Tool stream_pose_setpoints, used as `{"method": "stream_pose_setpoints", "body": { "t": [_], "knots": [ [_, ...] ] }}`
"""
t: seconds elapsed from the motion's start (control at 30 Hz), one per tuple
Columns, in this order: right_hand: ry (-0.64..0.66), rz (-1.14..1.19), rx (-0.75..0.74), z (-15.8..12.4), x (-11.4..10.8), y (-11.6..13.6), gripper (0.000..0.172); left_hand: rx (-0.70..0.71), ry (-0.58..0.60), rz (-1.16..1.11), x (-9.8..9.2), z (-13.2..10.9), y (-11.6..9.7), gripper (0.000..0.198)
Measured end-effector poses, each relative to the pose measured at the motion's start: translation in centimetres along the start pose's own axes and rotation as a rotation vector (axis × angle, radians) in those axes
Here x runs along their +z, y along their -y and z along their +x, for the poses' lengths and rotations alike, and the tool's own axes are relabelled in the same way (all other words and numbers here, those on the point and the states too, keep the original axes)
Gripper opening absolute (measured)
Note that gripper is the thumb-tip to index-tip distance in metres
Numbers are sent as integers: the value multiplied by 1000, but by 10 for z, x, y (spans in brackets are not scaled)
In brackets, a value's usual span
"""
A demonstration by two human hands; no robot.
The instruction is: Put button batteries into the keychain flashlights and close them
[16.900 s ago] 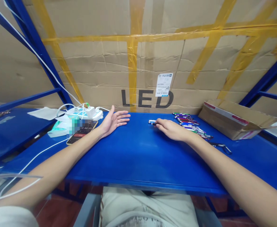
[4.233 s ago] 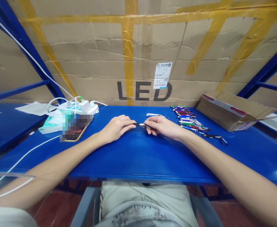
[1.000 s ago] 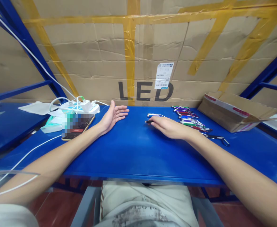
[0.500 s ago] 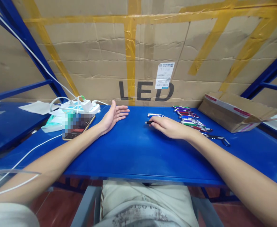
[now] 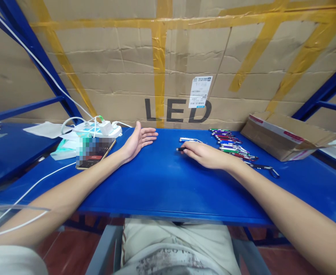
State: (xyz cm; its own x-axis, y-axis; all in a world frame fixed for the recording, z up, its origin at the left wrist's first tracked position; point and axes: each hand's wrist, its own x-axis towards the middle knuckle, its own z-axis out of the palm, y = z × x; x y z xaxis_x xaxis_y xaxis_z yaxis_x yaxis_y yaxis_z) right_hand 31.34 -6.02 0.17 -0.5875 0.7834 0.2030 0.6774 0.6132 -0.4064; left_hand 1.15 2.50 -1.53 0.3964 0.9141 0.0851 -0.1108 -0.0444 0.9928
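My right hand [image 5: 203, 154] is closed around a small black keychain flashlight [image 5: 180, 149]. Only its end shows past the fingertips, pointing left just above the blue tabletop [image 5: 156, 187]. Right behind that hand lies a blue keychain flashlight [image 5: 187, 140] with a silver end and a clip. My left hand [image 5: 139, 141] rests on its edge on the table, palm turned toward the right and fingers apart, with nothing in it. To the right, a row of keychain flashlights [image 5: 228, 140] in several colours lies on the table, and a black one with a carabiner [image 5: 267, 168] is nearest to me.
An open cardboard box [image 5: 282, 137] stands at the right. On the left are a phone [image 5: 106, 152], a white power strip [image 5: 99, 130] with cables, and a pale green packet [image 5: 66, 149]. A large taped carton [image 5: 122, 68] marked LED stands behind the table.
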Motion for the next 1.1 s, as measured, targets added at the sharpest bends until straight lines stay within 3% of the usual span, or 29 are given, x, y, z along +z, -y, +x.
{"method": "stream_pose_setpoints", "body": {
  "t": [1.1],
  "knots": [
    [11,-29,-45,1,4,2,32,-3,15,12,1,-1,-1,83]
  ]
}}
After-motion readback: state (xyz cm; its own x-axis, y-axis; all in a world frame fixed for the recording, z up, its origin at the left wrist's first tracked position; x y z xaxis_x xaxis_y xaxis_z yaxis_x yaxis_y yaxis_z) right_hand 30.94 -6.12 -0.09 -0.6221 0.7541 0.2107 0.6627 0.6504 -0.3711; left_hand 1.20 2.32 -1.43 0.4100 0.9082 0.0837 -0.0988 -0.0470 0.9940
